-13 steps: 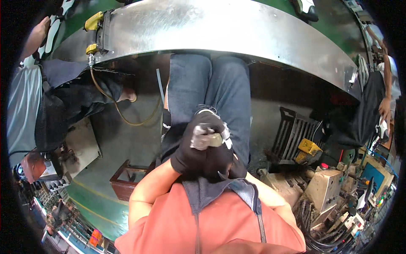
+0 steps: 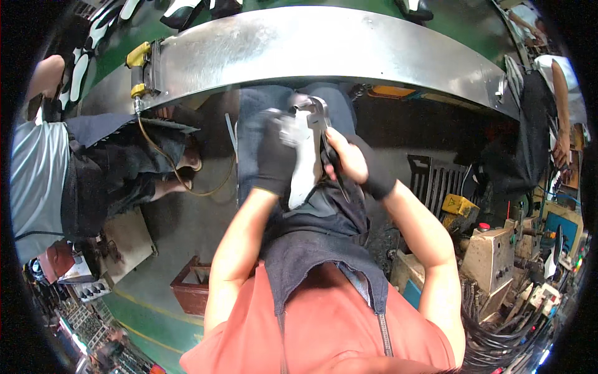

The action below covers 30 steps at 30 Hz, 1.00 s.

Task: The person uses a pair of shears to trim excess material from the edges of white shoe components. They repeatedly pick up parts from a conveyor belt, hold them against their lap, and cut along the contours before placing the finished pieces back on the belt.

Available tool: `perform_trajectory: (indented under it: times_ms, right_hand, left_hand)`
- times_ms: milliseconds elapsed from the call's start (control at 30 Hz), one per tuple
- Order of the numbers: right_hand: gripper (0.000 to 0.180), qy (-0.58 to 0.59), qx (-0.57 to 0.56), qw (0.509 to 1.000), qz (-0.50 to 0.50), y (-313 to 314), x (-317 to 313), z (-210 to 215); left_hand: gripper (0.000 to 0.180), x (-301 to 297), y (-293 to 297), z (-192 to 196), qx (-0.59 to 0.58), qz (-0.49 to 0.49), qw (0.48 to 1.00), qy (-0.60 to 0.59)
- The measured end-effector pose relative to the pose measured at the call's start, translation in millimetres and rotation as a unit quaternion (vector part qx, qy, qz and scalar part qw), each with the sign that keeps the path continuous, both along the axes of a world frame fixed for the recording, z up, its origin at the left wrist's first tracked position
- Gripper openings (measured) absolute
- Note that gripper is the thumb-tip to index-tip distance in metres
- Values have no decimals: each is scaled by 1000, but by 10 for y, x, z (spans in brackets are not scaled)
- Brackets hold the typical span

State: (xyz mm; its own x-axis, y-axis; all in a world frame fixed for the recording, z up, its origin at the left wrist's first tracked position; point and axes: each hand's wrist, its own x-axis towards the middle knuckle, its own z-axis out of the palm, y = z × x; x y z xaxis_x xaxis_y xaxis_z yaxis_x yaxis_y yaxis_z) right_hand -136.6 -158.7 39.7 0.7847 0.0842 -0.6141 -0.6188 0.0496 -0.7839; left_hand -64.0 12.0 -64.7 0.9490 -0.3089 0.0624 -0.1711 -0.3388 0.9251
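Observation:
Over my lap, my left hand (image 2: 277, 146), in a black glove and smeared by motion, is closed round a shoe with a long white underside (image 2: 305, 163) facing up. The shoe's dark upper is mostly hidden by the hand and the apron. My right hand (image 2: 349, 156), gloved with bare fingers showing, grips a pair of lasting pincers (image 2: 319, 112). Their curved metal head lies at the far end of the white underside, and the dark handles run back into my palm. Blur keeps me from telling whether the jaws bite on the shoe's edge.
A bare metal bench (image 2: 336, 47) curves across ahead, with a yellow staple gun (image 2: 138, 65) and its air hose (image 2: 163, 144) at its left end. Shoes (image 2: 184, 12) stand beyond it. People sit on both sides. A machine control box (image 2: 492, 258) is at my right, a wooden box (image 2: 190, 290) at my left.
My hands were bunched together close to my body; now they are apart and farther forward. The shoe's white underside and the pincers have come into sight.

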Motion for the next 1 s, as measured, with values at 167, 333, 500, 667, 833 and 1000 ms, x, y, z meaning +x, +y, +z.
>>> perform_trajectory:
  times_ms: [167, 333, 500, 667, 833, 1000]
  right_hand:
    - [61, -20, 14, 1000, -4, -51, 18, -41]
    - [51, -4, 68, 998, 6, -152, -65, -470]
    - [51, -93, -45, 975, 195, -382, -256, -330]
    - [51, -178, -415, 834, 317, -64, -275, 108]
    - [51, 73, -53, 977, 192, -290, -405, -84]
    - [54, -139, -319, 825, 445, -745, -112, 286]
  left_hand:
    - [44, 75, 85, 657, -18, -78, 988, 134]
    - [45, -573, 99, 331, 98, 16, 995, -21]
    - [58, -288, 448, 710, 191, -265, 945, 21]
    - [55, -263, 493, 566, 24, -261, 950, 171]
    - [53, -309, 4, -230, -29, -73, 993, 87]
    - [74, -412, -176, 289, 170, -27, 985, 15]
